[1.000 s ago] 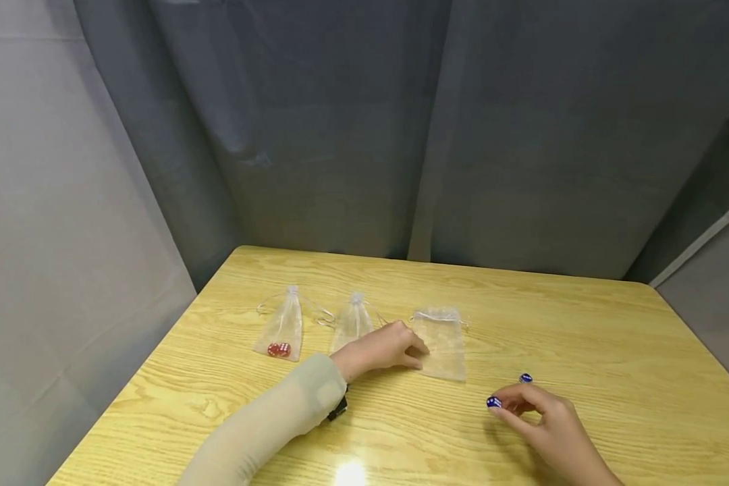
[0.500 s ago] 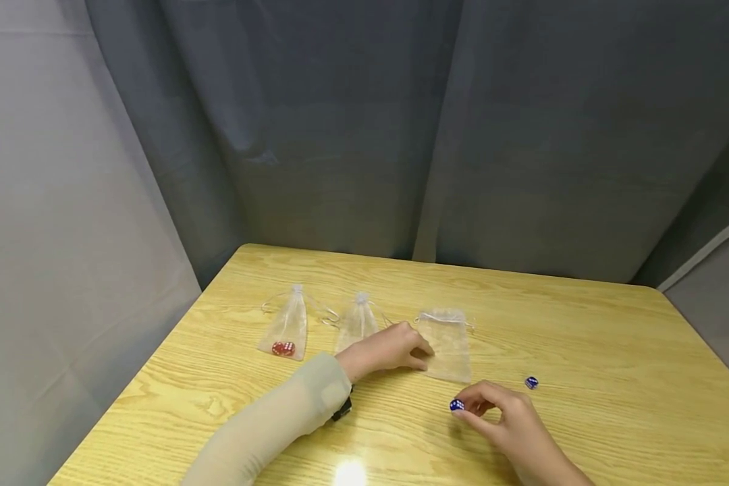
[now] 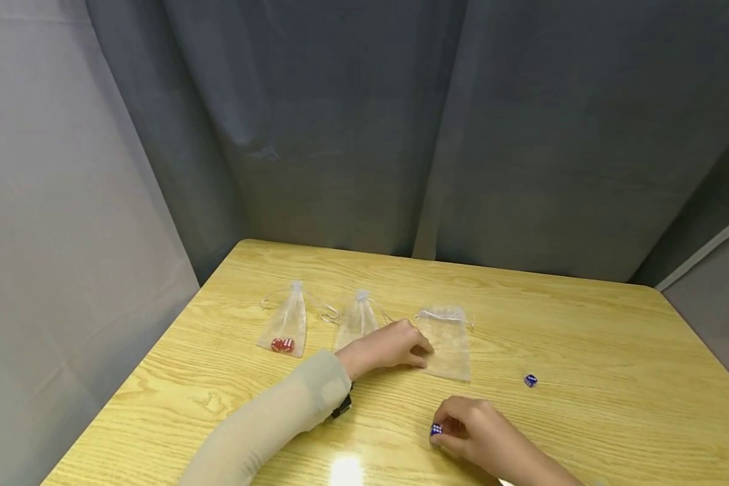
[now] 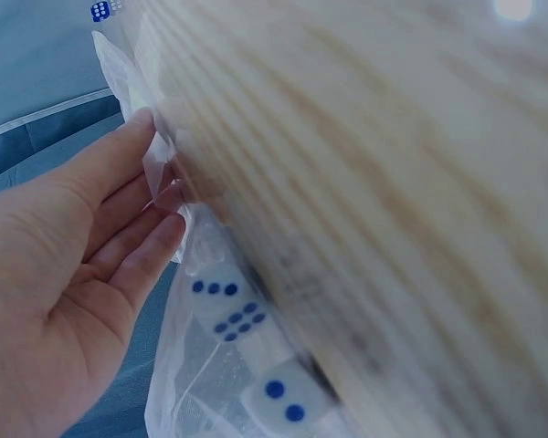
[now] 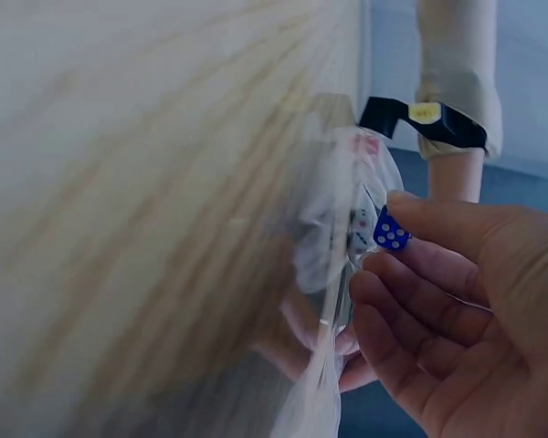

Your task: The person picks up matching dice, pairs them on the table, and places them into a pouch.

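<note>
My right hand pinches a blue die with white dots between thumb and forefinger, low over the table in front of the bags. Bent fingertips of my left hand touch the left edge of a flat sheer white drawstring bag, thumb and forefinger apart. Under that wrist lies a second, cinched sheer bag; white dice with blue dots show inside it in the left wrist view. A second blue die sits on the table, right of the flat bag.
At the left, a cinched sheer bag holds red dice, its strings trailing towards the middle bag. The wooden table ends at dark grey curtains. A black band is on my left wrist.
My right hand has moved left and nearer to the front of the table with the blue die. The left hand stays at the flat bag's edge.
</note>
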`<state>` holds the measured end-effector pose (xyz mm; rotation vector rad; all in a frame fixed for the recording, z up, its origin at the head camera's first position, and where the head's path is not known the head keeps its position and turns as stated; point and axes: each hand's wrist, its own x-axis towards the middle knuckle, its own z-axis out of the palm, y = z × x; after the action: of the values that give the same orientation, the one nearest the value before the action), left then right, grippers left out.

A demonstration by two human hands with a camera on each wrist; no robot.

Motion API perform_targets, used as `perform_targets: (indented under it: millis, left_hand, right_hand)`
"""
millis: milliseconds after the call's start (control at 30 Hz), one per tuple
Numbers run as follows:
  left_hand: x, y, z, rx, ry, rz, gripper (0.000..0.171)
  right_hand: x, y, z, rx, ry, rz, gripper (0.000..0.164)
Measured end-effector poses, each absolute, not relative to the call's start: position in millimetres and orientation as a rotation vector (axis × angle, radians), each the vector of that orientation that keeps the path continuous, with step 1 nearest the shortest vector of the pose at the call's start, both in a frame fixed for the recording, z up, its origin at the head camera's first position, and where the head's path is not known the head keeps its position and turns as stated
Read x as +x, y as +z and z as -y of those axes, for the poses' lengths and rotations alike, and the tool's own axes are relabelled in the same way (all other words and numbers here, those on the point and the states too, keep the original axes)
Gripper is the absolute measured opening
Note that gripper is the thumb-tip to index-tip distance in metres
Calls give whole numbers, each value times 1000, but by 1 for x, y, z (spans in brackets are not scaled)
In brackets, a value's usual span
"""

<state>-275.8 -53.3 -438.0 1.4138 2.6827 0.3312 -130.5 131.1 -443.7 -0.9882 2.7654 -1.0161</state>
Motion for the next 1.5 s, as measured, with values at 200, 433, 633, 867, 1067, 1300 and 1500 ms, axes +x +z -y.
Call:
perform_targets:
  millis: [200, 433, 633, 867, 1067, 1300, 1500]
  left_hand:
    - [-276, -438, 52, 1413, 315, -2688, 30]
    - [-276, -438, 53, 1400, 341, -2676, 30]
    - [-276, -440, 53, 1404, 347, -2676, 30]
    - [-277, -441, 53, 1417, 334, -2679, 31]
    - [-277, -441, 54, 1426, 325, -2687, 31]
    - [-276, -438, 54, 1401, 329, -2687, 33]
    - [-276, -438, 54, 1408, 363, -2670, 33]
  right_hand:
    - [-131, -442, -124, -1030, -891, -2766, 10]
    - [-130, -442, -121, -1059, -813, -2772, 12]
    - [-129, -443, -121, -1020, -749, -2771, 11]
    - [-128, -444, -124, -1037, -772, -2796, 12]
    - [-131, -443, -136, -985, -962, -2809, 15]
    - [-134, -451, -165, -1041, -1108, -2980, 16]
    - [-135, -452, -204, -856, -1079, -3248, 21]
